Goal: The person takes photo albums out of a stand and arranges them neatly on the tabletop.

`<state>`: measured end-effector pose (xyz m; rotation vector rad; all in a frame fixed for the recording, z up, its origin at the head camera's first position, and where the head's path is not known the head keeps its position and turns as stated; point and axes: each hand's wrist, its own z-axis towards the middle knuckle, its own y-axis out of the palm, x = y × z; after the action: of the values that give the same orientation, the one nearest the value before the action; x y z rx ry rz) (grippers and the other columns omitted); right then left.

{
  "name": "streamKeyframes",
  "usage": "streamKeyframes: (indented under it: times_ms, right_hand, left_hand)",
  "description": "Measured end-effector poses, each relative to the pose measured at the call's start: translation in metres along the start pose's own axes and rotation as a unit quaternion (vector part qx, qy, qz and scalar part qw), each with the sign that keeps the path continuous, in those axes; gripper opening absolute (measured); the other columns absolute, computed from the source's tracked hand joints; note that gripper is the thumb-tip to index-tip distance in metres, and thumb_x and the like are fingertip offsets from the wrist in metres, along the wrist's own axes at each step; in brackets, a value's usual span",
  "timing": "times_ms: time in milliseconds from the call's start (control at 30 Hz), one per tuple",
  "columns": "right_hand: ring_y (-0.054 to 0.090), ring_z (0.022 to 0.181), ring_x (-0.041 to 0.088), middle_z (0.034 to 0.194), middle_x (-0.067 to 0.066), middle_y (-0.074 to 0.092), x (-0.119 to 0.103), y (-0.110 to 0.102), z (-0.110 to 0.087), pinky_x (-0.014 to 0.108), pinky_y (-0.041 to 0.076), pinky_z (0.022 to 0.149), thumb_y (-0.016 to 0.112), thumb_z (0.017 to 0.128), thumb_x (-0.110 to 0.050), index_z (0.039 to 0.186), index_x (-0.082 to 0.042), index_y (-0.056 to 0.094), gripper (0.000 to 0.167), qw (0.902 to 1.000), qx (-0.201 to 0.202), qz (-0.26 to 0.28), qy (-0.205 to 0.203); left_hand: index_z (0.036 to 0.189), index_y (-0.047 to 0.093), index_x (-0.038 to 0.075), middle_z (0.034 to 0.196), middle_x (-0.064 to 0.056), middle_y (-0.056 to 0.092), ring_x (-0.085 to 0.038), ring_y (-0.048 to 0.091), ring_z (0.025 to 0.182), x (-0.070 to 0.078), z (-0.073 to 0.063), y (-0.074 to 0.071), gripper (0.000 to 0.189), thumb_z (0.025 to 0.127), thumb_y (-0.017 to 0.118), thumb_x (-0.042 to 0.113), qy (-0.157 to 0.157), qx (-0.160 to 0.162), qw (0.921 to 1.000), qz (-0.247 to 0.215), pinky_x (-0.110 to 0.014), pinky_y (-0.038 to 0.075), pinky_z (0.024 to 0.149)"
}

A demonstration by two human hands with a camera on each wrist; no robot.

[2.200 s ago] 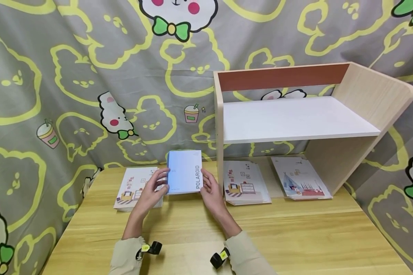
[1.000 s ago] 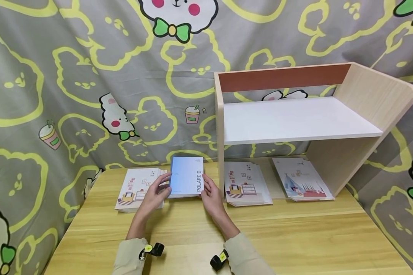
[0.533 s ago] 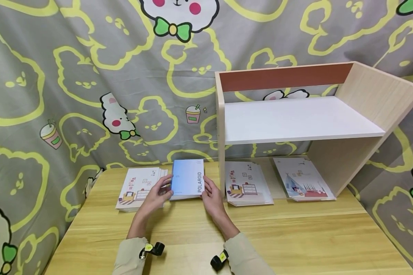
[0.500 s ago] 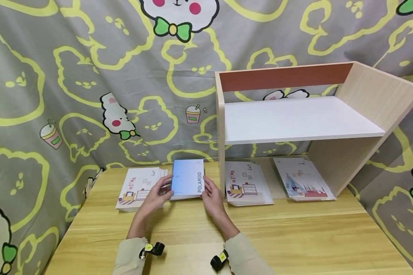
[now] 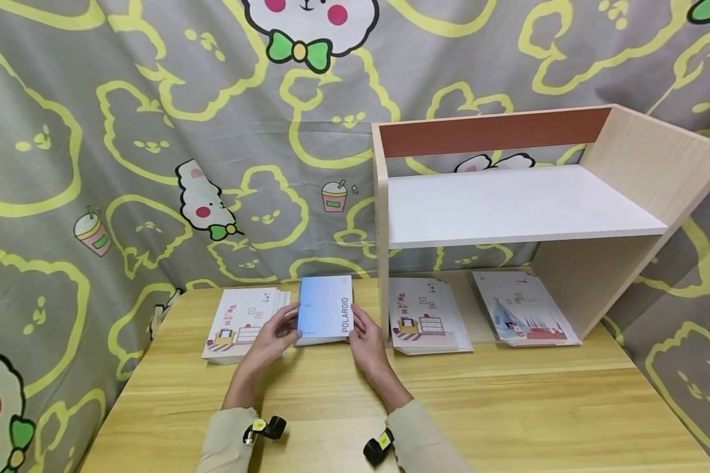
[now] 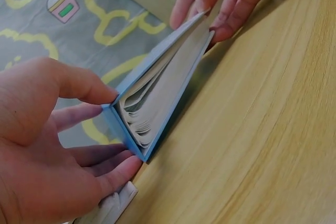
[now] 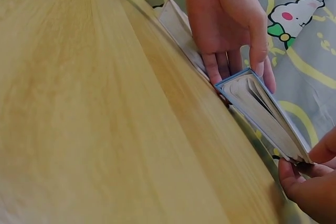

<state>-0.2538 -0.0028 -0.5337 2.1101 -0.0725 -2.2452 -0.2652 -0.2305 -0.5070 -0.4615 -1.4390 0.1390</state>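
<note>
Held between both hands is a blue photo album (image 5: 325, 307) with POLAROID printed along the right side of its cover. My left hand (image 5: 275, 333) pinches its spine side, thumb at the upper edge and fingers below, as the left wrist view shows. My right hand (image 5: 367, 336) pinches the opposite edge; in the right wrist view its fingertips (image 7: 289, 174) are at the covers' corner. White leaves show between the album's covers (image 6: 157, 90), which spread slightly apart toward the right-hand side. The album's lower cover is close over the wooden table (image 5: 307, 401).
Left of the album lies a stack of white illustrated books (image 5: 242, 322). Two more white stacks, one with a chair and drawers picture (image 5: 428, 322) and one with a tent picture (image 5: 526, 312), lie under the white shelf (image 5: 520, 203). A patterned curtain (image 5: 225, 131) hangs behind.
The album has come down toward the table between the left stack and the shelf unit, both hands moving with it. Its grip looks the same; the last half second brings only slight motion.
</note>
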Motion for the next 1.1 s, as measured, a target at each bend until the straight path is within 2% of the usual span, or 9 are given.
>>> streamKeyframes:
  times_ms: [167,400,567,733,933,1100]
  right_hand:
    - [0.047,0.138,0.038,0.152,0.027,0.046,0.0021,0.0001,0.0011,0.037,0.053,0.100,0.042,0.096,0.015,0.155,0.001,0.040,0.060,1.0000,-0.003,-0.004,-0.007]
    - [0.045,0.140,0.038,0.151,0.026,0.047,0.0025,0.0014,0.0007,0.047,0.040,0.113,0.045,0.095,0.013,0.154,0.003,0.040,0.060,0.9993,0.000,-0.037,-0.007]
    - [0.046,0.140,0.037,0.150,0.025,0.048,0.0008,0.0006,-0.0007,0.048,0.039,0.113,0.046,0.097,0.011,0.153,0.003,0.040,0.057,0.9987,-0.004,-0.051,0.003]
    - [0.047,0.139,0.037,0.149,0.025,0.050,0.0007,-0.0002,-0.0026,0.048,0.039,0.113,0.045,0.094,0.009,0.152,0.004,0.042,0.059,0.9966,0.001,-0.082,0.008]
    - [0.046,0.140,0.037,0.151,0.024,0.048,-0.0001,-0.0010,-0.0022,0.047,0.037,0.114,0.046,0.093,0.007,0.152,0.004,0.043,0.059,0.9924,0.004,-0.122,0.012]
    - [0.044,0.141,0.038,0.153,0.025,0.046,-0.0030,-0.0013,-0.0019,0.048,0.037,0.115,0.047,0.093,0.007,0.152,0.005,0.041,0.060,0.9915,0.000,-0.129,0.014]
  left_hand:
    - [0.155,0.038,-0.001,0.151,-0.033,0.043,-0.049,0.045,0.136,0.0013,-0.0004,-0.0001,0.062,0.098,0.061,-0.003,-0.007,-0.002,1.0000,-0.004,-0.060,0.035,0.113]
    - [0.154,0.040,-0.002,0.147,-0.032,0.047,-0.048,0.044,0.136,0.0002,0.0000,0.0006,0.060,0.098,0.062,-0.003,-0.012,0.001,0.9999,-0.005,-0.059,0.032,0.116]
    - [0.152,0.042,-0.006,0.146,-0.032,0.049,-0.048,0.044,0.136,-0.0004,-0.0005,0.0021,0.056,0.099,0.060,-0.002,-0.009,0.004,1.0000,0.000,-0.059,0.032,0.115]
    - [0.151,0.042,-0.006,0.147,-0.032,0.048,-0.048,0.044,0.136,-0.0015,-0.0009,0.0032,0.056,0.098,0.061,-0.003,-0.015,0.004,0.9999,0.003,-0.058,0.033,0.115]
    - [0.152,0.040,-0.006,0.149,-0.033,0.044,-0.050,0.041,0.137,0.0008,0.0003,0.0029,0.057,0.099,0.061,-0.002,-0.023,0.005,0.9997,-0.012,-0.061,0.030,0.115]
    - [0.152,0.043,-0.003,0.150,-0.032,0.045,-0.049,0.043,0.137,0.0028,0.0006,0.0014,0.057,0.099,0.061,0.000,-0.031,0.001,0.9995,0.008,-0.061,0.034,0.114]
